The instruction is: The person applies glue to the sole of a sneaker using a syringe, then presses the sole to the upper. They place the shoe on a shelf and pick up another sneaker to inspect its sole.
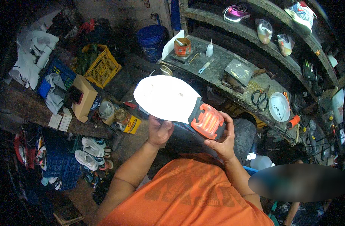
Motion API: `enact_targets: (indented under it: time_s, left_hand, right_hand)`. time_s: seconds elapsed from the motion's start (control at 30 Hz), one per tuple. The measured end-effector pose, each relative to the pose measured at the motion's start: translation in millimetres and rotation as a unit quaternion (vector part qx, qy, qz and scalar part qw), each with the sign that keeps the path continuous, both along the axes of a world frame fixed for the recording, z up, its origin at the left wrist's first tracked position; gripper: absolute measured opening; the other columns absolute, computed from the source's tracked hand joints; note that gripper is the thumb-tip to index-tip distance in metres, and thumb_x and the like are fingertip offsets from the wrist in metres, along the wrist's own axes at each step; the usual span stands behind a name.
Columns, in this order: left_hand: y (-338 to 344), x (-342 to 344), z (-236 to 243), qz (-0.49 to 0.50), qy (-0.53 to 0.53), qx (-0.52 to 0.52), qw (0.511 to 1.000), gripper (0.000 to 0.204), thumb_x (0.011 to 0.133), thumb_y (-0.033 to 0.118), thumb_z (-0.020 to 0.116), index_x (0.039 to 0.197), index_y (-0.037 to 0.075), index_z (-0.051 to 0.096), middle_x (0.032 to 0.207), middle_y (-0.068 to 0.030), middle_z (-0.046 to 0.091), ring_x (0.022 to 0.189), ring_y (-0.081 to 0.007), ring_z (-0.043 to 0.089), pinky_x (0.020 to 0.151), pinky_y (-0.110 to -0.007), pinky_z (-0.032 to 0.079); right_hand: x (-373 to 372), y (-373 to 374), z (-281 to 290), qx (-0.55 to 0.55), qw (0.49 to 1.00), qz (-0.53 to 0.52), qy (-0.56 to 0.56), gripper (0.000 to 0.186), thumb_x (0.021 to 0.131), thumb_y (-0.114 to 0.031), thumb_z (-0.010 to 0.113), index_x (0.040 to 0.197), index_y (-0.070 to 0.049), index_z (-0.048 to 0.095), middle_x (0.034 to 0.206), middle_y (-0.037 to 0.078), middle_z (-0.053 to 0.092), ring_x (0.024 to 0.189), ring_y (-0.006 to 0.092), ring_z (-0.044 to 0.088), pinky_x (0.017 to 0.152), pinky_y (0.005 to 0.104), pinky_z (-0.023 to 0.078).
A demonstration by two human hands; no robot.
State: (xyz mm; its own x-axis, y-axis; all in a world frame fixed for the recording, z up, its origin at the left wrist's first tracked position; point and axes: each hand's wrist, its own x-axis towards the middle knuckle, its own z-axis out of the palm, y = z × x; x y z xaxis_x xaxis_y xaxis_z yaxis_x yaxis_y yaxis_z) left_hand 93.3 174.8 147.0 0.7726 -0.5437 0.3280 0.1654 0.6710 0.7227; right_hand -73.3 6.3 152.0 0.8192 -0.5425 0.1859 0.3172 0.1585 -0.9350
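A shoe (pixel 168 96) is held in front of me with its sole turned up. Its broad front part is bright white, and the heel end is ribbed orange with dark edges. My left hand (pixel 160 130) grips it from below near the middle, fingers partly hidden behind the sole. Around the dark heel end curls my right hand (pixel 224 140), with the thumb on the near side and fingers on the far side. The shoe's upper is mostly hidden under the sole.
A workbench beyond holds an orange can (pixel 182 47), a small white bottle (pixel 209 49), a metal block (pixel 238 72), scissors (pixel 259 98) and a white bowl (pixel 279 107). Shelves with shoes rise at right. A yellow crate (pixel 102 66) and blue bucket (pixel 152 40) stand left. A blurred person is lower right.
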Motion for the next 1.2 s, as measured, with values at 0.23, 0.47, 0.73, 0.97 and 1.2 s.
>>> enact_targets:
  time_s: [0.23, 0.47, 0.73, 0.97, 1.2]
  left_hand:
    - [2, 2, -15, 0.042, -0.020, 0.013, 0.999, 0.078, 0.091, 0.037, 0.086, 0.150, 0.003, 0.047, 0.140, -0.0065, 0.061, 0.129, -0.0216, 0.060, 0.110, -0.038, 0.047]
    - [-20, 10, 18, -0.052, 0.058, -0.087, 0.993, 0.117, 0.080, 0.067, 0.085, 0.164, 0.007, 0.029, 0.158, -0.0172, 0.050, 0.146, -0.0339, 0.049, 0.119, -0.049, 0.044]
    - [-18, -1, 51, -0.142, -0.203, 0.322, 0.914, 0.125, 0.079, 0.033, 0.094, 0.169, 0.005, 0.012, 0.169, -0.0166, 0.030, 0.155, -0.0283, 0.034, 0.125, -0.045, 0.033]
    - [-47, -24, 38, 0.096, -0.185, 0.164, 0.964, 0.088, 0.093, 0.042, 0.084, 0.155, -0.001, 0.039, 0.140, -0.0079, 0.056, 0.126, -0.0188, 0.056, 0.110, -0.037, 0.045]
    - [-55, 88, 102, 0.244, -0.254, 0.273, 0.895, 0.072, 0.084, 0.031, 0.091, 0.140, -0.003, 0.059, 0.122, -0.0075, 0.069, 0.109, -0.0170, 0.065, 0.100, -0.034, 0.051]
  right_hand:
    - [0, -4, -9, -0.041, 0.999, -0.009, 0.014, 0.105, 0.064, -0.022, 0.102, 0.152, -0.004, 0.045, 0.153, 0.014, 0.052, 0.144, 0.0269, 0.049, 0.123, 0.0430, 0.036]
    - [7, 9, -12, -0.084, 0.995, 0.024, 0.045, 0.107, 0.065, -0.021, 0.102, 0.154, -0.005, 0.045, 0.151, 0.011, 0.052, 0.142, 0.0239, 0.049, 0.123, 0.0396, 0.036]
    - [8, 14, 13, 0.284, 0.946, 0.132, -0.083, 0.095, 0.087, -0.031, 0.089, 0.160, -0.005, 0.034, 0.156, 0.011, 0.049, 0.143, 0.0255, 0.051, 0.119, 0.0453, 0.045]
    - [46, 2, 24, 0.071, 0.991, 0.108, -0.042, 0.101, 0.094, -0.052, 0.080, 0.163, 0.003, 0.031, 0.170, 0.015, 0.030, 0.154, 0.0286, 0.039, 0.126, 0.0475, 0.033]
    - [47, -32, -23, -0.007, 0.994, 0.097, 0.042, 0.062, 0.101, -0.042, 0.073, 0.149, -0.007, 0.057, 0.144, 0.009, 0.056, 0.125, 0.0194, 0.060, 0.102, 0.0389, 0.055]
